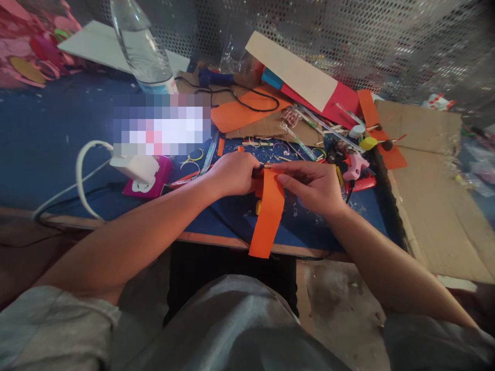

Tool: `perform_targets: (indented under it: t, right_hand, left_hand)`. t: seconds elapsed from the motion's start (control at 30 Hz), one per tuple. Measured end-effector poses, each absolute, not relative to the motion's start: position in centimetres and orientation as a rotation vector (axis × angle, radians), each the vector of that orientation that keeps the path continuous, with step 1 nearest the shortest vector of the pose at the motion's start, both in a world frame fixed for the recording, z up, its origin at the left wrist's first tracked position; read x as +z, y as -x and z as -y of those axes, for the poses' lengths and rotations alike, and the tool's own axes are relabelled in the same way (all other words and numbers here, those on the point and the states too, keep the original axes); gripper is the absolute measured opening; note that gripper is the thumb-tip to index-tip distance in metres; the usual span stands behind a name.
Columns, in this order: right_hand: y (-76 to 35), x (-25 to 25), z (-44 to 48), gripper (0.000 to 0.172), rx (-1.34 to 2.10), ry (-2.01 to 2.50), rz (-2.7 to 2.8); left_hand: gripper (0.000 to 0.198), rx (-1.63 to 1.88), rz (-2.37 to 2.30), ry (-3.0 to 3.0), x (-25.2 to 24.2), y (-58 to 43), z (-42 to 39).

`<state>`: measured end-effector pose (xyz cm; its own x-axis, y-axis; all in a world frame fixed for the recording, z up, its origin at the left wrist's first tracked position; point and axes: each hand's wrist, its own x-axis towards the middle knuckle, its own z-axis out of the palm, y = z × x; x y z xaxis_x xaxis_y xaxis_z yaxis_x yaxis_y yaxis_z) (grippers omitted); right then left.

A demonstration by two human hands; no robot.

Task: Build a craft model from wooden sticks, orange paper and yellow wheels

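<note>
Both of my hands meet over the front of the blue table. A long orange strip of felt or paper (269, 216) hangs from between them, its lower end over the table edge. My right hand (315, 184) pinches the top of this strip between thumb and fingers. Closed at the strip's upper left is my left hand (237, 174); its fingertips are mostly hidden. A thin, light-coloured stick end (266, 166) with something dark beside it shows between the hands. Partly behind the strip sits a small yellow cap (258, 207).
A pink glue gun (356, 166) lies right of my right hand. Cardboard (436, 196) covers the right side. A water bottle (149, 51), a white charger (135, 167) on a magenta socket block (164, 175) and cables stand left. Orange sheets (247, 111) and scraps lie behind.
</note>
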<state>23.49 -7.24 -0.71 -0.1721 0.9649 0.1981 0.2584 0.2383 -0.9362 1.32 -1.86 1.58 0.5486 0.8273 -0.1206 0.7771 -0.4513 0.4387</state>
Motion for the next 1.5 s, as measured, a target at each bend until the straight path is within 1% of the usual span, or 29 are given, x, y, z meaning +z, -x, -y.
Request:
perform_targets:
  t: [0.1, 0.2, 0.3, 0.47, 0.7, 1.17, 1.4, 1.5]
  right_hand:
    - [-23.6, -0.7, 7.2, 0.045, 1.173, 1.121, 1.592]
    - [-23.7, -0.6, 7.3, 0.050, 1.265, 1.093, 1.604]
    - [-23.9, -0.4, 7.3, 0.050, 1.294, 1.086, 1.627]
    - [-24.1, -0.1, 7.4, 0.043, 1.281, 1.081, 1.630]
    - [-24.0, -0.4, 7.3, 0.049, 1.226, 1.125, 1.570]
    - [-23.5, -0.9, 7.0, 0.039, 1.097, 1.153, 1.525]
    - [-23.0, -1.0, 7.3, 0.029, 0.988, 1.170, 1.530]
    - [-23.2, -1.0, 7.3, 0.022, 0.938, 1.169, 1.560]
  left_hand:
    - [0.025, 0.144, -1.305, -2.334, 1.6, -1.3, 1.9]
    - [0.025, 0.133, -1.310, -2.327, 1.7, -1.4, 1.9]
    - [0.025, 0.135, -1.297, -2.340, 1.7, -1.4, 1.9]
    - [0.022, 0.143, -1.279, -2.344, 1.6, -1.3, 1.8]
    - [0.025, 0.136, -1.289, -2.380, 1.5, -1.2, 1.9]
    - [0.030, 0.093, -1.326, -2.385, 1.7, -1.5, 2.0]
    - [0.029, 0.103, -1.306, -2.386, 1.7, -1.5, 1.9]
    - [0.028, 0.098, -1.304, -2.395, 1.7, -1.5, 1.9]
